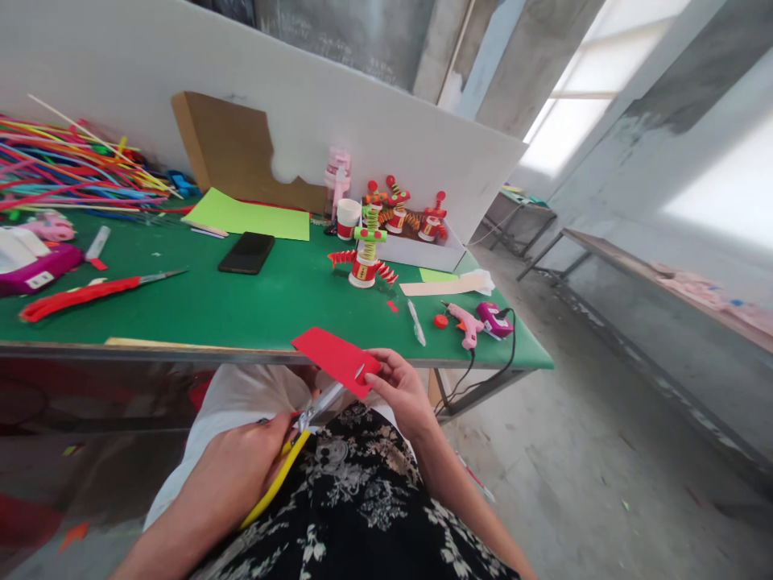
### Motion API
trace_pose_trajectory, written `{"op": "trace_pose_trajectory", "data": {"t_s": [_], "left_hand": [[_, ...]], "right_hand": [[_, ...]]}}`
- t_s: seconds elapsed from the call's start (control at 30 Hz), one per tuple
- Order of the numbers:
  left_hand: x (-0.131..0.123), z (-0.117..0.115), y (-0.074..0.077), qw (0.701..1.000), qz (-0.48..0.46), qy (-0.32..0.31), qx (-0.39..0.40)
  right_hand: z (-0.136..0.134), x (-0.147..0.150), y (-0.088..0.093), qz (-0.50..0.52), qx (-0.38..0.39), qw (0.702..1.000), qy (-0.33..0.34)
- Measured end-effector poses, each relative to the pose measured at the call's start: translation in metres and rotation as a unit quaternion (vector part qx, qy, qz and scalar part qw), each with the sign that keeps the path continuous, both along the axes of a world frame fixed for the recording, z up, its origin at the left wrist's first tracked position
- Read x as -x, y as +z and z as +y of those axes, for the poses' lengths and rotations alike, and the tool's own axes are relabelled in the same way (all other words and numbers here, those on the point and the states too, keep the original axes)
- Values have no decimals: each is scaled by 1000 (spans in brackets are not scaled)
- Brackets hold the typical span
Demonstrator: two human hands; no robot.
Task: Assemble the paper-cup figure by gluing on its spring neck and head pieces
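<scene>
My left hand (250,455) is closed round the yellow-handled scissors (293,467), low in front of my body. Their blades point up and right, and a tip shows over the lower right part of a red paper strip (332,354). Pinched at its right end, the strip is held by my right hand (402,391) just off the table's front edge. Beyond it on the table stands a paper-cup figure (364,266) with a green head and folded red paper arms. A white pen (416,322) lies to its right.
On the green table (271,302) are a pink glue gun (466,325), a purple device (495,320), a black phone (247,252), green paper (247,216) and red-handled pliers or tweezers (90,296). A white box (423,252) holds similar figures. Coloured pipe cleaners (72,173) pile up at left.
</scene>
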State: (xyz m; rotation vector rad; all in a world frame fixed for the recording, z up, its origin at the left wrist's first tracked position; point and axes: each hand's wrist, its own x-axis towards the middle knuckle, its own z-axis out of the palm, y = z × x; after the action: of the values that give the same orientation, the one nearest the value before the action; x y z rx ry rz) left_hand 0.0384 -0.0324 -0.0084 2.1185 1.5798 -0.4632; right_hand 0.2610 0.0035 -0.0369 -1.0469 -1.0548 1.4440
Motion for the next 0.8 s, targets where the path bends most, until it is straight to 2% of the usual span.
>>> {"op": "trace_pose_trajectory", "data": {"t_s": [0.8], "left_hand": [[4,0,1,1000,-3,-2,-16]], "right_hand": [[1,-2,8,4,6,1000,3]]}}
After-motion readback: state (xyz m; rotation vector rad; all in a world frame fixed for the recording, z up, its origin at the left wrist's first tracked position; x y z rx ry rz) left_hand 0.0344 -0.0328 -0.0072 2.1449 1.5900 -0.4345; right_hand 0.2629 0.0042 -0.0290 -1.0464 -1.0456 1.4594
